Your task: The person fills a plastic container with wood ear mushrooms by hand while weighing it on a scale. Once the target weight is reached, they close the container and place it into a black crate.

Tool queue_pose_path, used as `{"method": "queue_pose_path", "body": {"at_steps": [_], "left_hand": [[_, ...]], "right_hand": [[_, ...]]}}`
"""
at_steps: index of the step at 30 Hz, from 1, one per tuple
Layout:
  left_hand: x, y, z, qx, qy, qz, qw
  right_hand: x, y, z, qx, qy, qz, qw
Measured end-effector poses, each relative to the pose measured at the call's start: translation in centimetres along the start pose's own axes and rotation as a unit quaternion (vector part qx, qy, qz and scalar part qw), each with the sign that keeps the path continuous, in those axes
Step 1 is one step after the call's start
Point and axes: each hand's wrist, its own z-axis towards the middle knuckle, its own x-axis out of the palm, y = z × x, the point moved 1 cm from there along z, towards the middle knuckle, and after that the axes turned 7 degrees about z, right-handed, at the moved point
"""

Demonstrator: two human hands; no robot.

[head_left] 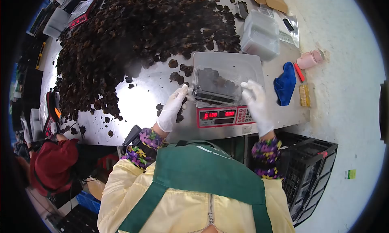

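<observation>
A clear plastic box point(210, 73) with several dark, flat, rounded pieces, like dried mushrooms, sits over the plate of a red digital scale point(207, 122). The scale's red digits appear to read 0.130 and 0.00. My left hand point(173, 110), in a white glove, is at the box's left edge with thumb and fingers closed on it. At the right edge is my right hand point(257, 107), also gloved, its fingers bent and apart close to the plastic. Whether they touch it is hard to see. Loose dark pieces point(177, 77) lie beside my left hand.
A large heap of dark pieces point(137, 30) covers the metal table's far side. Stacked clear boxes point(259, 36), a blue cloth point(285, 83), a brush point(304, 96) and a pink bottle point(310, 59) stand right. Black crates point(310, 168) are below; a red-sleeved person point(52, 164) works left.
</observation>
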Motion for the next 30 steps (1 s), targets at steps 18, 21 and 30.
{"method": "queue_pose_path", "body": {"at_steps": [18, 21, 30], "left_hand": [[-1.4, 0.9, 2.1, 0.008, 0.138, 0.034, 0.99], [-1.7, 0.7, 2.2, 0.012, 0.16, 0.041, 0.986], [-1.1, 2.2, -0.5, 0.041, 0.262, -0.002, 0.964]], "right_hand": [[5.7, -2.7, -5.2, 0.297, -0.073, 0.396, 0.866], [6.0, -2.3, -6.0, 0.296, -0.089, 0.368, 0.877], [4.1, -1.1, -9.1, 0.223, -0.112, 0.382, 0.89]]}}
